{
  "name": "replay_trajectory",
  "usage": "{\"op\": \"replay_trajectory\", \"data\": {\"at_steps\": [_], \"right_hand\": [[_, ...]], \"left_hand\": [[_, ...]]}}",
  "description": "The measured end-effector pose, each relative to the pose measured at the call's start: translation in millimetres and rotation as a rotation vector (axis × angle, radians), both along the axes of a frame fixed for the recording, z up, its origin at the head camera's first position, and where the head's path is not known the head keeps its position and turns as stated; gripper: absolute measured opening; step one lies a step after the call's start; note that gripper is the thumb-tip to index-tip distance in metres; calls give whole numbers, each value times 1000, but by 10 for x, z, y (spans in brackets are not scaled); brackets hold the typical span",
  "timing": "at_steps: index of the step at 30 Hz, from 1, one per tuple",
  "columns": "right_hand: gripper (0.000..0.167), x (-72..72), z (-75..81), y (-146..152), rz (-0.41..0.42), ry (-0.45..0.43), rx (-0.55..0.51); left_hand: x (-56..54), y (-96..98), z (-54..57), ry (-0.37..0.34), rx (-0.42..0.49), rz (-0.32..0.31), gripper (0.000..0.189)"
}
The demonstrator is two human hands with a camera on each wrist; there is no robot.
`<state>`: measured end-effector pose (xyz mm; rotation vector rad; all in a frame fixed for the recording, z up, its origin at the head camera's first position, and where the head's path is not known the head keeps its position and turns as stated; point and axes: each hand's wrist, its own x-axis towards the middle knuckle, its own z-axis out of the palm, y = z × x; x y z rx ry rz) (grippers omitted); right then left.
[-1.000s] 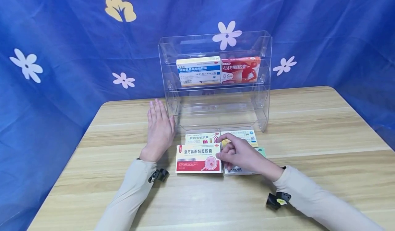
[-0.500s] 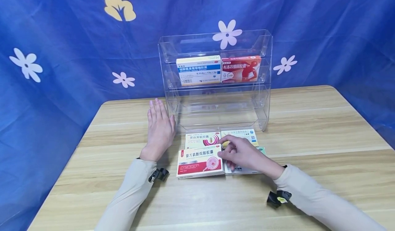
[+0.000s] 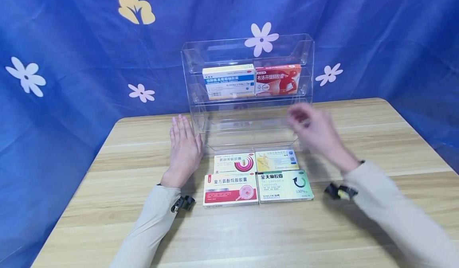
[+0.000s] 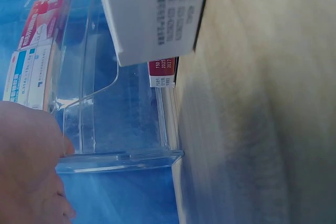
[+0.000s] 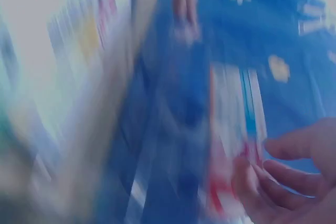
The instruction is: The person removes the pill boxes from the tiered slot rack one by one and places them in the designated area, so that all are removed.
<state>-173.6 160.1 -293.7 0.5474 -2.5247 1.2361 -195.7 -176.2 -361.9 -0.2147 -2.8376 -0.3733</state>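
My left hand (image 3: pixel 184 148) lies with straight fingers along the left side of a clear acrylic tiered rack (image 3: pixel 247 137), thumb beside its lower corner. My right hand (image 3: pixel 317 130), blurred, is in the air before the rack's right side, fingers loosely bent and holding nothing. On an upper tier stand a white-and-blue medicine box (image 3: pixel 229 83) and a red medicine box (image 3: pixel 277 81). Before the rack lie a red-and-white medicine box (image 3: pixel 230 190), a green-and-white medicine box (image 3: pixel 285 186), a white medicine box with pink rings (image 3: pixel 234 162) and a yellow-and-white medicine box (image 3: pixel 277 159).
The light wooden table (image 3: pixel 229 236) reaches back to a blue flowered curtain (image 3: pixel 89 41). The four-cornered rack stands near its back edge. A small black camera is strapped to each wrist.
My right hand has let go of the red-and-white box and risen back and rightward toward the rack. That box now lies level beside the green-and-white one. The left hand has stayed put.
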Motion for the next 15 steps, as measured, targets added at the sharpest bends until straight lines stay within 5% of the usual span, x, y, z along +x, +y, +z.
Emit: {"op": "replay_trajectory", "data": {"at_steps": [2, 6, 11, 15], "right_hand": [[23, -208, 197, 154, -114, 156, 37], [25, -555, 489, 343, -229, 275, 105], [23, -775, 604, 343, -185, 437, 291], [28, -819, 605, 251, -138, 434, 464]], "left_hand": [[-1, -11, -1, -6, 6, -1, 65], [8, -26, -3, -9, 18, -6, 65], [16, -12, 14, -15, 29, -6, 65], [12, 14, 31, -11, 26, -6, 65]]}}
